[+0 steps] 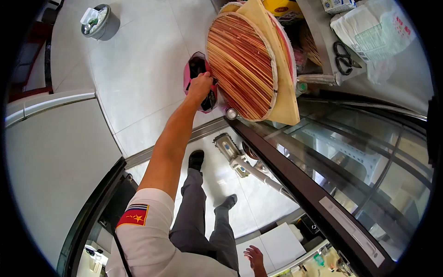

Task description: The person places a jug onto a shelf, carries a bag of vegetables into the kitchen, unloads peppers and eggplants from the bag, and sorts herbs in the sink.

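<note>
My left arm reaches forward, and my left hand (201,87) is closed at the top of a pink bag (188,79) with a dark inside. The bag is on the pale floor, or just above it; I cannot tell which. Right beside it leans a large round lid of reddish-brown slats (242,67) with a light rim, against a wooden board (287,99). My right hand (254,257) hangs low near my legs, fingers apart, with nothing in it.
A grey bucket (109,27) with rubbish stands far left. A flat mop (228,147) lies by my feet, inside the doorway. The dark-framed glass door (318,189) stands at right. Black scissors (342,57) and a plastic bag (371,34) rest on the counter.
</note>
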